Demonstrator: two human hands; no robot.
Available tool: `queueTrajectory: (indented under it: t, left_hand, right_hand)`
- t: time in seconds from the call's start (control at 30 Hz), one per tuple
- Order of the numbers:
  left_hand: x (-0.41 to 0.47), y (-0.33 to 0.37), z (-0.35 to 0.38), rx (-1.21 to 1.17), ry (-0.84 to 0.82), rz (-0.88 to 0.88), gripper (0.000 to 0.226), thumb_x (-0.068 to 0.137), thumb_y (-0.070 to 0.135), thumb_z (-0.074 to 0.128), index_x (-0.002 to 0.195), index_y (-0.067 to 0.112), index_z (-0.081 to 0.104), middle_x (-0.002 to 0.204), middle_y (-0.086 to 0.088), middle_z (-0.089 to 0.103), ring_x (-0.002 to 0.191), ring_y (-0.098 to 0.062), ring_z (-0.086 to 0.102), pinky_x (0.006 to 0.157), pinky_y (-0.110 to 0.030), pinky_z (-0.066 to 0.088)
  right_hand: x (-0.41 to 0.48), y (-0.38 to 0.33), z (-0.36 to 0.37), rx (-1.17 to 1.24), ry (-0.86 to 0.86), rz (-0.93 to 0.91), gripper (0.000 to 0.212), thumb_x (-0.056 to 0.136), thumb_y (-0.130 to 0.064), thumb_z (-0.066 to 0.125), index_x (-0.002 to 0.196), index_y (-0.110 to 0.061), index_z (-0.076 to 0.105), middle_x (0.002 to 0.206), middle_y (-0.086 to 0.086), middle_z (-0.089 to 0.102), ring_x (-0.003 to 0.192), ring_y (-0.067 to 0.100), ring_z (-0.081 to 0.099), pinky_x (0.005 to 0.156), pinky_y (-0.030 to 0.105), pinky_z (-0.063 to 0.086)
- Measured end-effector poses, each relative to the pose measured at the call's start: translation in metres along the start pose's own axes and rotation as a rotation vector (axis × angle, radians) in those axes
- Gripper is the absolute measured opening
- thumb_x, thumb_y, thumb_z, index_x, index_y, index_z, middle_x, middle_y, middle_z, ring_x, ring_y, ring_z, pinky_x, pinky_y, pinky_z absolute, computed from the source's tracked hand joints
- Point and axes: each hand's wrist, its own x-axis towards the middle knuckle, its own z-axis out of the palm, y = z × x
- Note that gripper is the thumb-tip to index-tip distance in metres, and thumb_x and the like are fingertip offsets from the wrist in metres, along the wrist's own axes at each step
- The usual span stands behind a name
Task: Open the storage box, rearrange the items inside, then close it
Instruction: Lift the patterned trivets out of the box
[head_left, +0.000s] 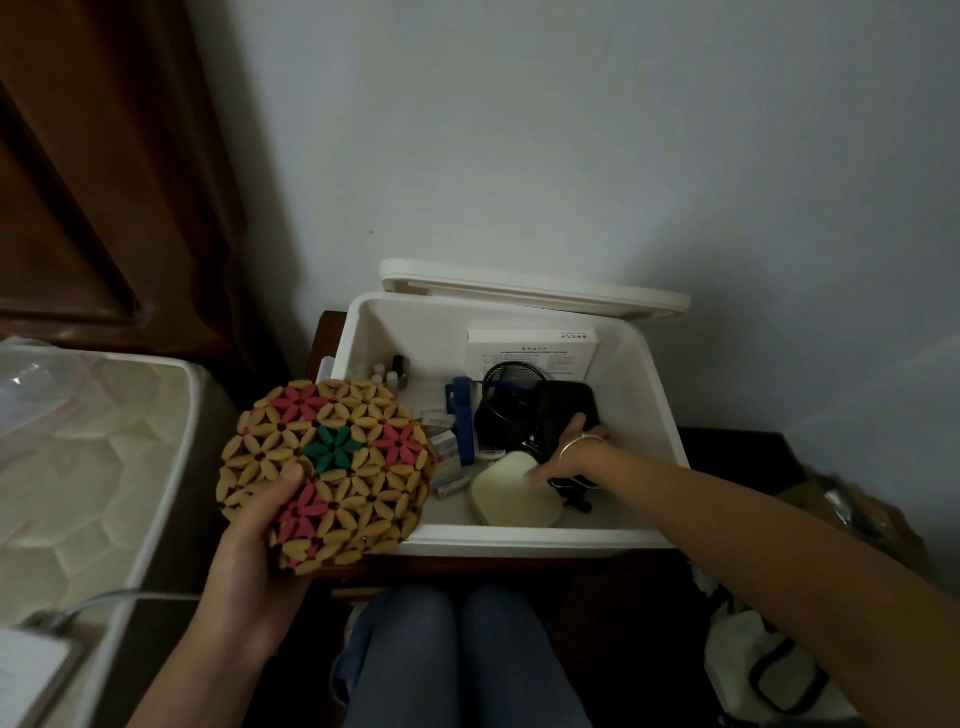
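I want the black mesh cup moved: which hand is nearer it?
Right. The right hand is inside the storage box, just right of the black mesh cup; the left hand holds the flower mat at the box's left front corner.

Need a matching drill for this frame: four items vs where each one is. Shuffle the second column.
Items:
1. round flower mat
2. lid
3. white carton
4. cream pad

Places:
A. leaning against the back wall inside the storage box
B. gripped by the left hand, over the box's front left corner
C. swung open at the back of the box
D. lying on the box floor near the front wall

Pairs: 1-B, 2-C, 3-A, 4-D
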Motion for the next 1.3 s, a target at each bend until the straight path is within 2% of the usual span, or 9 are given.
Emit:
queueTrajectory:
  t: [0.23,0.4,0.47,0.67,0.8,0.87,1.03,1.17,1.3]
  left_hand:
    - [-0.001,0.0,0.003,0.004,0.003,-0.002,0.029,0.081,0.034,0.061,0.106,0.024,0.072,0.117,-0.009,0.069,0.102,-0.027,0.069,0.081,-0.042,0.049]
    - [-0.004,0.002,0.006,0.022,-0.004,0.024,0.033,0.082,0.033,0.061,0.113,0.024,0.068,0.118,-0.008,0.069,0.104,-0.026,0.068,0.085,-0.043,0.048]
    - [-0.004,0.002,0.007,0.025,-0.007,0.029,0.038,0.082,0.033,0.061,0.118,0.022,0.064,0.118,-0.009,0.069,0.105,-0.025,0.068,0.085,-0.042,0.047]
    - [-0.004,0.001,0.006,0.023,-0.023,0.043,0.034,0.082,0.034,0.06,0.114,0.025,0.068,0.118,-0.007,0.069,0.106,-0.025,0.067,0.082,-0.04,0.049]
    - [-0.004,0.0,0.003,0.006,-0.027,0.039,0.037,0.081,0.036,0.062,0.116,0.024,0.067,0.12,-0.007,0.068,0.106,-0.024,0.067,0.085,-0.04,0.047]
    - [-0.005,-0.002,0.002,-0.013,-0.025,0.051,0.042,0.081,0.036,0.061,0.121,0.023,0.063,0.12,-0.007,0.068,0.106,-0.023,0.067,0.086,-0.039,0.046]
    - [-0.008,-0.005,0.0,-0.074,-0.026,0.045,0.041,0.083,0.034,0.057,0.122,0.02,0.061,0.12,-0.007,0.068,0.105,-0.023,0.068,0.08,-0.034,0.058]
    - [-0.008,-0.005,0.003,-0.084,-0.032,0.044,0.04,0.082,0.033,0.057,0.119,0.019,0.064,0.12,-0.009,0.068,0.105,-0.025,0.067,0.076,-0.032,0.059]
    - [-0.007,-0.006,0.002,-0.073,-0.035,0.038,0.03,0.082,0.034,0.057,0.105,0.024,0.074,0.117,-0.008,0.069,0.103,-0.025,0.069,0.072,-0.033,0.06]
  right_hand:
    - [0.003,0.007,0.008,0.126,0.171,-0.038,0.112,0.067,-0.048,0.072,0.145,-0.007,0.002,0.134,0.021,0.035,0.119,0.033,0.045,0.092,0.036,0.048]
    - [-0.009,0.03,-0.005,0.401,0.32,-0.102,0.043,0.081,-0.017,0.063,0.118,0.001,0.05,0.11,0.018,0.061,0.095,0.031,0.06,0.08,0.037,0.053]
    - [-0.02,0.047,-0.019,0.445,0.306,-0.109,0.027,0.084,-0.011,0.057,0.106,0.005,0.057,0.096,0.015,0.059,0.083,0.029,0.056,0.069,0.032,0.049]
    - [-0.09,0.096,-0.055,0.287,0.412,-0.229,0.024,0.082,-0.023,0.062,0.098,-0.006,0.061,0.096,0.014,0.064,0.081,0.026,0.058,0.064,0.027,0.042]
    - [-0.129,0.098,-0.061,0.366,0.409,-0.462,0.03,0.083,-0.029,0.065,0.112,-0.021,0.06,0.1,0.0,0.059,0.088,0.015,0.055,0.067,0.02,0.04]
    - [-0.13,0.078,-0.06,0.462,0.292,-0.589,0.033,0.084,-0.026,0.066,0.117,-0.022,0.06,0.103,-0.004,0.059,0.094,0.013,0.056,0.07,0.016,0.042]
    - [-0.094,0.012,-0.036,0.736,-0.263,-0.715,0.029,0.091,-0.016,0.058,0.119,-0.019,0.058,0.118,0.007,0.062,0.107,0.019,0.06,0.088,0.033,0.052]
    - [-0.061,-0.025,-0.01,0.717,-0.513,-0.677,0.043,0.094,-0.008,0.051,0.135,-0.015,0.046,0.133,0.009,0.054,0.122,0.021,0.052,0.106,0.039,0.04]
    - [-0.04,-0.022,-0.004,0.37,-0.195,-0.773,0.038,0.093,-0.015,0.054,0.131,-0.014,0.052,0.13,0.006,0.057,0.119,0.015,0.052,0.099,0.023,0.039]
